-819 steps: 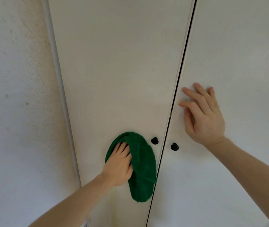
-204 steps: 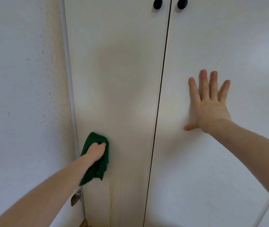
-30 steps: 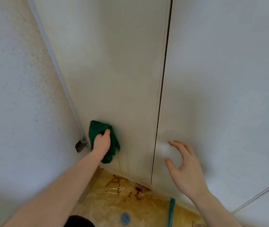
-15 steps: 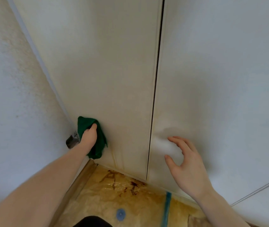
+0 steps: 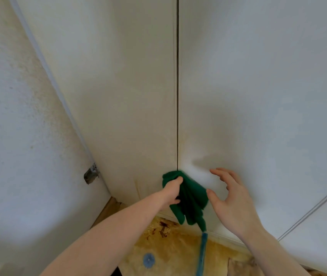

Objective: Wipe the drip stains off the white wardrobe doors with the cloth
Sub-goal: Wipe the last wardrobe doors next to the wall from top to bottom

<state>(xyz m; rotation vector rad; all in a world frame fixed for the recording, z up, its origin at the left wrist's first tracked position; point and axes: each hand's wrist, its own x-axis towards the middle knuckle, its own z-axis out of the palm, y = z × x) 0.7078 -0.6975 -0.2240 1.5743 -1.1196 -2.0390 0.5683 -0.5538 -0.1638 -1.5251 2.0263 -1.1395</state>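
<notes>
You face a textured white wall [image 5: 15, 136] at nine o'clock, with a small metal bracket [image 5: 91, 175] low on it beside the wardrobe's edge. Next comes the left wardrobe door [image 5: 118, 96], showing faint yellowish drip stains [image 5: 137, 189] near its bottom at about seven o'clock. Your left hand [image 5: 171, 193] has its grip closed around the green cloth [image 5: 191, 200], bunched against the bottom of the dark seam between the doors, at six o'clock, its folds hanging down. Just right of it, your right hand [image 5: 231, 204] hovers with fingers spread and relaxed, gripping nothing, close to the right wardrobe door [image 5: 258, 96]. Below lies stained yellowish floor [image 5: 170, 242] with a blue strip [image 5: 201, 253].
</notes>
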